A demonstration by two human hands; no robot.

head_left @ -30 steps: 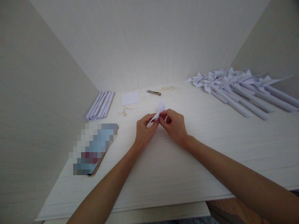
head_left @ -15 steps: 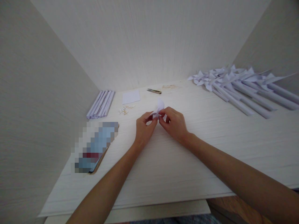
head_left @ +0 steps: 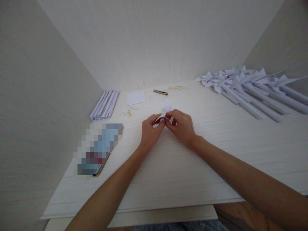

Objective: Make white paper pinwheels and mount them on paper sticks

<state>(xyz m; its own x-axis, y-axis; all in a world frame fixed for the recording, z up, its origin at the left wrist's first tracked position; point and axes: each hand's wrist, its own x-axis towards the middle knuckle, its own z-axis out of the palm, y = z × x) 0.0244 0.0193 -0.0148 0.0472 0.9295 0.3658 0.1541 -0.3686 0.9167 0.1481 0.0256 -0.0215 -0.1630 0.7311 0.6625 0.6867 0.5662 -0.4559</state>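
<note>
A white paper pinwheel, its blades curled, is pinched between both hands above the middle of the table. My left hand grips its near left side with thumb and fingers closed. From the right, the thumb and fingertips of my right hand press together at its centre. The fingers hide most of the middle, so whether a small pin is there I cannot make out. Beyond the hands lie thread snips with pointed blades, and to the left of the pinwheel are several small pale bits.
Rolled paper tubes lie bundled at the left wall, near a white paper square. A phone, its screen blurred, rests at left. Several finished paper pinwheels on tubes are piled at right. Light-coloured bits lie by the back wall.
My view has shifted slightly. The fingers of both hands have drawn closer together around the pinwheel's centre, and less of its lower part shows.
</note>
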